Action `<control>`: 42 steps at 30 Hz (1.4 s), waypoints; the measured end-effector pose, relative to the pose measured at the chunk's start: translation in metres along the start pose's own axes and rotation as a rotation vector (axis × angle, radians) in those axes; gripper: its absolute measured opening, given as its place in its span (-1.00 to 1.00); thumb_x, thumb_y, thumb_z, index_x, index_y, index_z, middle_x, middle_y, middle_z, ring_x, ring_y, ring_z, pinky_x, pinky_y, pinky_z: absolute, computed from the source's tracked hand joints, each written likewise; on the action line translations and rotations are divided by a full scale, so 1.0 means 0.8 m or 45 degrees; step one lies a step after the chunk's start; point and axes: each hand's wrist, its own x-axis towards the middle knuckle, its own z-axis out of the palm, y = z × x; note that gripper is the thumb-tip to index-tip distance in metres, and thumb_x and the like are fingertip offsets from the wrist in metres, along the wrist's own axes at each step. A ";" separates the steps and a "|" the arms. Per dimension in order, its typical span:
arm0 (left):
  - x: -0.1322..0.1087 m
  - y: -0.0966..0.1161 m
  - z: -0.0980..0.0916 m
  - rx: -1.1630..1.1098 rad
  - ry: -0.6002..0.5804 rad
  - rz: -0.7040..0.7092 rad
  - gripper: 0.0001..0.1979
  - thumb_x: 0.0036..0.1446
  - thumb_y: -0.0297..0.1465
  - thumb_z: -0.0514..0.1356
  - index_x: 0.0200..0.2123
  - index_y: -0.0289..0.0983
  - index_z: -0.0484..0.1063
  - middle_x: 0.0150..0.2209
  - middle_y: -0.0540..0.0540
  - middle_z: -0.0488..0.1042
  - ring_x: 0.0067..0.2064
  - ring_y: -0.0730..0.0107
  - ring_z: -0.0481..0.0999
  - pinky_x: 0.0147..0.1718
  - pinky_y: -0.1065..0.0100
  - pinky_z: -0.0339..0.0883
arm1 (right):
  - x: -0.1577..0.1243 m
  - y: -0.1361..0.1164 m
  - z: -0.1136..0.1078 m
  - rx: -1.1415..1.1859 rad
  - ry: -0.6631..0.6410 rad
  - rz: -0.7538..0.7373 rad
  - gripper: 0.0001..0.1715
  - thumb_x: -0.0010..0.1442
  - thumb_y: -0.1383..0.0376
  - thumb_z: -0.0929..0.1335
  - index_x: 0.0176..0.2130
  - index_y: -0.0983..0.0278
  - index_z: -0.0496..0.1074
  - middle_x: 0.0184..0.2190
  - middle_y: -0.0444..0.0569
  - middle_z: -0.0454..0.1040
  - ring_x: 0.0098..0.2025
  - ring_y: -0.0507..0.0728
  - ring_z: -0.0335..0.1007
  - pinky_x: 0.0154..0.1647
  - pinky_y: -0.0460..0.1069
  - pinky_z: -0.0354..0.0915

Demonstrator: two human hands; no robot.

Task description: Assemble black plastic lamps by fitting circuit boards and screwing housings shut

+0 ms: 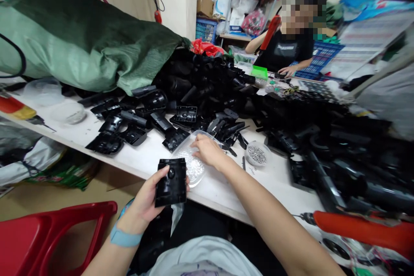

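Observation:
My left hand grips a black plastic housing part, a curved shell with a round feature near its top, held up at the table's front edge. Reaching into a clear plastic tub of small transparent pieces is my right hand. Its fingers are bent together over the pieces, and whatever they pinch is hidden. To the right of the tub stands a round bowl of small metal screws. Several black shells lie loose behind and left of the tub.
A big pile of black parts covers the table's middle and right. Power screwdrivers lie at the left and right. A green sack rests at the back left. Across the table sits a co-worker. A red chair stands lower left.

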 end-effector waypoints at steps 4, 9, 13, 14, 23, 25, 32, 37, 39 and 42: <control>0.006 0.004 0.007 -0.001 0.130 0.013 -0.67 0.32 -0.30 0.19 -0.06 -0.46 0.57 -0.24 -0.36 0.69 -0.28 0.09 0.70 -0.18 0.15 0.61 | -0.008 0.020 -0.001 0.113 0.053 -0.037 -0.78 0.16 0.40 0.53 -0.14 0.25 0.69 -0.09 0.04 0.61 -0.06 0.18 0.53 0.07 0.05 0.38; 0.020 -0.001 0.026 -0.050 0.191 0.043 -0.65 0.40 -0.32 0.09 -0.09 -0.47 0.57 -0.28 -0.37 0.68 -0.31 0.10 0.71 -0.19 0.14 0.61 | -0.033 0.025 -0.007 0.318 0.411 0.062 -0.72 0.40 0.29 0.34 -0.12 0.28 0.67 -0.14 0.07 0.62 -0.10 0.16 0.54 0.05 0.06 0.40; 0.029 -0.010 0.039 -0.045 0.093 -0.009 -0.45 0.45 -0.09 0.02 -0.11 -0.47 0.58 -0.31 -0.39 0.67 -0.37 0.06 0.70 -0.28 0.10 0.61 | -0.075 0.003 -0.019 0.500 0.605 0.169 -0.58 0.44 0.11 0.30 -0.01 0.31 0.63 -0.35 0.00 0.60 -0.33 0.13 0.53 -0.23 0.03 0.48; 0.031 -0.013 0.043 -0.036 0.068 -0.030 -0.39 0.44 -0.02 0.00 -0.12 -0.47 0.58 -0.33 -0.39 0.67 -0.39 0.05 0.69 -0.31 0.11 0.61 | -0.087 -0.005 -0.024 0.585 0.604 0.171 -0.55 0.45 0.07 0.29 0.00 0.30 0.62 -0.39 -0.03 0.60 -0.39 0.11 0.53 -0.30 0.01 0.49; 0.034 -0.048 0.075 0.016 -0.162 -0.288 -0.25 0.37 0.15 -0.04 -0.20 -0.43 0.61 -0.33 -0.38 0.67 -0.37 0.01 0.70 -0.34 0.11 0.59 | -0.153 -0.039 -0.055 0.448 0.705 -0.135 -0.63 0.35 0.31 0.41 0.12 0.12 0.59 -0.08 -0.05 0.70 -0.12 0.14 0.67 -0.02 0.05 0.59; 0.033 -0.054 0.081 0.014 -0.172 -0.324 -0.24 0.38 0.15 -0.06 -0.15 -0.42 0.61 -0.35 -0.35 0.67 -0.40 0.03 0.69 -0.37 0.13 0.58 | -0.160 -0.034 -0.051 0.329 0.666 -0.190 -0.51 0.38 0.36 0.37 0.25 0.11 0.49 -0.06 -0.06 0.70 -0.09 0.12 0.68 0.01 0.04 0.58; 0.036 -0.067 0.095 -0.010 -0.087 -0.311 -0.31 0.40 0.10 0.00 -0.01 -0.41 0.60 -0.38 -0.28 0.67 -0.35 0.01 0.71 -0.26 0.10 0.59 | -0.170 -0.026 -0.042 0.243 0.734 -0.145 -0.71 0.38 0.34 0.38 0.02 0.14 0.64 -0.08 -0.06 0.72 -0.12 0.15 0.70 -0.03 0.04 0.60; 0.035 -0.070 0.102 -0.009 -0.092 -0.300 -0.31 0.41 0.09 -0.01 -0.13 -0.41 0.63 -0.39 -0.29 0.67 -0.33 -0.01 0.71 -0.24 0.07 0.59 | -0.173 -0.023 -0.043 0.218 0.728 -0.190 -0.72 0.38 0.38 0.38 0.01 0.19 0.64 -0.09 -0.05 0.72 -0.11 0.14 0.70 -0.01 0.03 0.59; 0.035 -0.070 0.103 -0.017 -0.106 -0.322 -0.30 0.41 0.09 -0.03 -0.19 -0.41 0.63 -0.40 -0.31 0.66 -0.35 -0.01 0.70 -0.28 0.08 0.59 | -0.174 -0.022 -0.043 0.232 0.726 -0.189 -0.73 0.37 0.39 0.39 0.00 0.20 0.64 -0.09 -0.04 0.72 -0.11 0.13 0.70 -0.02 0.02 0.58; 0.033 -0.070 0.102 -0.030 -0.144 -0.346 -0.28 0.41 0.10 -0.05 -0.26 -0.41 0.62 -0.43 -0.32 0.64 -0.42 0.03 0.68 -0.36 0.13 0.57 | -0.176 -0.022 -0.045 0.256 0.748 -0.208 -0.73 0.35 0.41 0.40 -0.02 0.20 0.64 -0.10 -0.06 0.72 -0.13 0.12 0.70 -0.04 0.00 0.58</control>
